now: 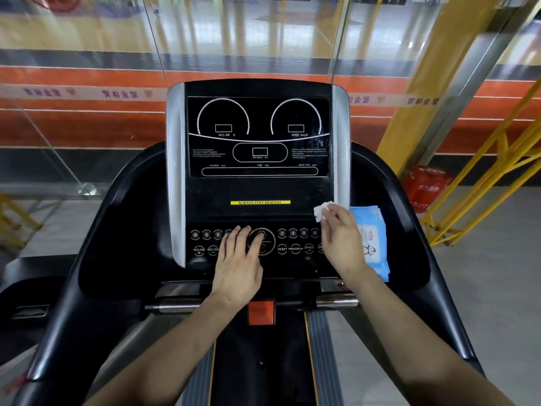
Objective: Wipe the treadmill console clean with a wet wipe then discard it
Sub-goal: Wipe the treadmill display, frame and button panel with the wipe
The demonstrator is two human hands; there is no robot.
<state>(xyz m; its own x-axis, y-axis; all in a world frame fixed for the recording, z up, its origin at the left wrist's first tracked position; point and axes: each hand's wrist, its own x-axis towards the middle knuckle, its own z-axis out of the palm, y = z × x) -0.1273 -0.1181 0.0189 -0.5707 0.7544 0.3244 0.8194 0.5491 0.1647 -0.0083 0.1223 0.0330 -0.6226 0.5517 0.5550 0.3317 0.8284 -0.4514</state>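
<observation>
The treadmill console (259, 183) stands straight ahead, a black panel with silver side strips, two dial outlines and a row of round buttons. My right hand (341, 235) presses a crumpled white wet wipe (322, 210) against the console's lower right, just above the button row. My left hand (238, 259) lies flat with fingers spread on the button panel, left of the big centre button. A blue pack of wipes (373, 244) lies on the right side tray, partly hidden behind my right hand.
A glass wall (87, 127) stands behind the treadmill. Yellow railings (483, 186) and a red box (427, 186) are at the right. Black handrails (96, 230) flank the console, and an orange safety tab (261, 312) sits below it above the belt.
</observation>
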